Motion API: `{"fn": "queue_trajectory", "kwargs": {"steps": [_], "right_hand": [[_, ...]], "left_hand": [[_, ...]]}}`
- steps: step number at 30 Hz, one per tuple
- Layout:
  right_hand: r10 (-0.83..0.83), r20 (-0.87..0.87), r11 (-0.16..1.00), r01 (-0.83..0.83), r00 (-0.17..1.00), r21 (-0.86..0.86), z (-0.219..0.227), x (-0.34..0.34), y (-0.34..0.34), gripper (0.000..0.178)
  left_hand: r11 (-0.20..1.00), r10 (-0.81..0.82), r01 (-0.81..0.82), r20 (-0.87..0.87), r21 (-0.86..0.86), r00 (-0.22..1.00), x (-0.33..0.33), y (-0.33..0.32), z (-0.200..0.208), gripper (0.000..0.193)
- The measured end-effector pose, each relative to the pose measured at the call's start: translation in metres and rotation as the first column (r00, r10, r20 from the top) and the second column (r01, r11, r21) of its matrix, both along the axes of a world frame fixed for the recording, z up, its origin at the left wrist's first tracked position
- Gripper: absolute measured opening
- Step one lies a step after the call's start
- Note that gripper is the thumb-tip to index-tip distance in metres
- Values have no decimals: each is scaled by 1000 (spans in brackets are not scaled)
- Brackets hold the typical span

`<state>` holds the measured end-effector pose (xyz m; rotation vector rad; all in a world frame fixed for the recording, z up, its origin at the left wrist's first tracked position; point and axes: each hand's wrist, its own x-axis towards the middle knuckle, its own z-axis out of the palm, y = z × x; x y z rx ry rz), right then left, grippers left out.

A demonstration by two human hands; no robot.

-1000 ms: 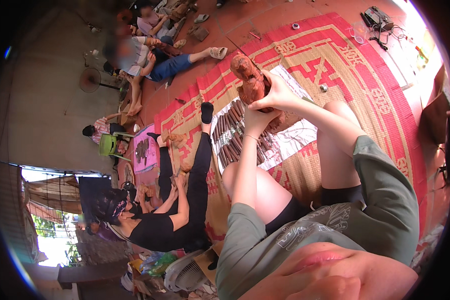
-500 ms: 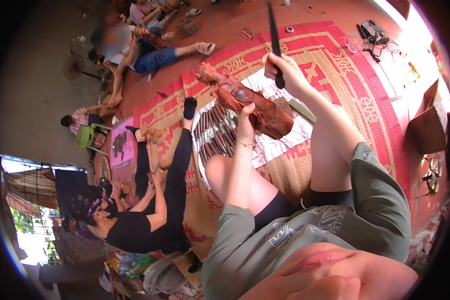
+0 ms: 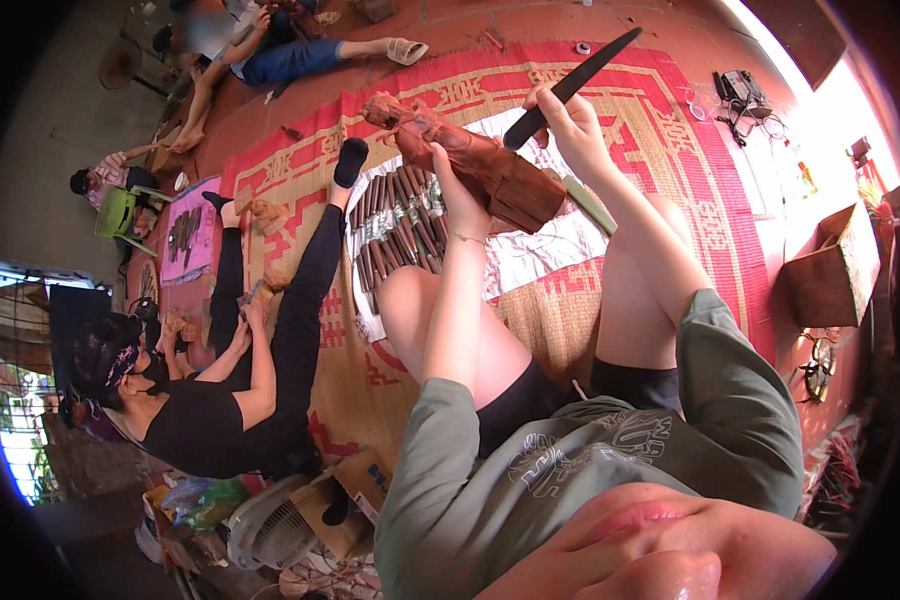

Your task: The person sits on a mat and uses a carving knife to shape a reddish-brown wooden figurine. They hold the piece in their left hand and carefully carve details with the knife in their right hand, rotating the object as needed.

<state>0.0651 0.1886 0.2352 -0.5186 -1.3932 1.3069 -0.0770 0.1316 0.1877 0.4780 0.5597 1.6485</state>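
Right hand point(image 3: 568, 118) has swung its long dark file point(image 3: 570, 85) down from upright a moment ago to slant against the brown wooden figure point(image 3: 475, 160); left hand point(image 3: 450, 180) stays clamped round the figure, held above the woven mat point(image 3: 670, 150), so filing looks under way

From my remote view I see the wearer in a grey-green short-sleeved T-shirt with a pale line-drawn graphic printed across the chest. Below it I see black shorts that end high on the thighs, leaving both legs bare. Both forearms are bare, with no sleeves reaching them. I make out 1 thin bracelet at the wrist of the left hand point(image 3: 457, 190). The right hand point(image 3: 570, 125) wears nothing that I can make out.
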Motion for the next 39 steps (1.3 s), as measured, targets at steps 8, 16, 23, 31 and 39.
{"fn": "queue_trajectory", "kwargs": {"steps": [8, 16, 23, 31, 39], "right_hand": [[2, 128, 984, -25, 992, 176, 1, -13, -22, 22], [22, 236, 998, -37, 971, 59, 2, -35, -34, 10], [49, 256, 999, -52, 965, 4, -3, -51, -33, 21], [97, 194, 986, -68, 976, -151, 2, -49, -34, 21], [103, -100, 965, -124, 990, -230, -15, -42, -17, 23]], "left_hand": [[997, 76, -74, 282, -17, 956, -42, 5, -9, 80], [964, 261, -261, 308, -42, 915, -61, -3, 10, 73], [927, 373, -371, 203, -46, 906, -60, -8, 15, 60], [941, 326, -337, 202, 26, 924, -60, -5, 11, 57], [957, 278, -290, 252, 13, 927, -54, -1, -1, 67]]}}
